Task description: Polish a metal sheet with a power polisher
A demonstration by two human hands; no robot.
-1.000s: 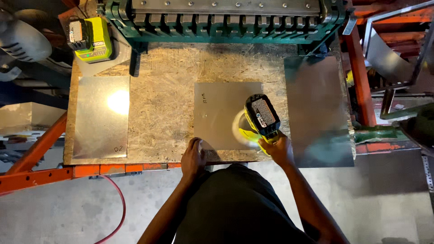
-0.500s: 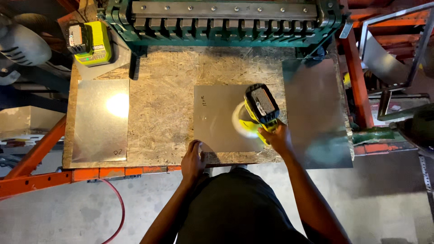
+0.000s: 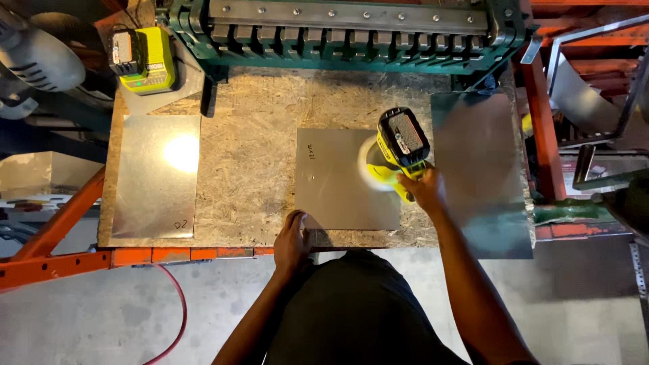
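A workbench topped with chipboard point(image 3: 257, 155) fills the middle of the head view, carried on an orange steel frame point(image 3: 61, 260) over a grey concrete floor. Along the far edge stands a green sheet-metal bending machine point(image 3: 345, 34) with a row of grey steel fingers.

In the middle of the board lies a square metal sheet point(image 3: 331, 179), flat, with a small dark handwritten mark near its upper left corner. The left hand point(image 3: 292, 240) presses down on the sheet's near left corner, fingers spread flat. The right hand point(image 3: 422, 189) is closed around the handle of a yellow-green cordless sander point(image 3: 395, 152) with a black battery on top; its round pad sits on the right part of the sheet.

A second metal sheet point(image 3: 157, 176) lies at the left of the board, catching a bright glare, with a small mark near its lower right corner. A third sheet point(image 3: 483, 169) overhangs the right edge of the bench. At the far left corner sits a yellow-green battery charger point(image 3: 142, 61) with a black battery in it. A red hose point(image 3: 172, 311) curls on the floor.
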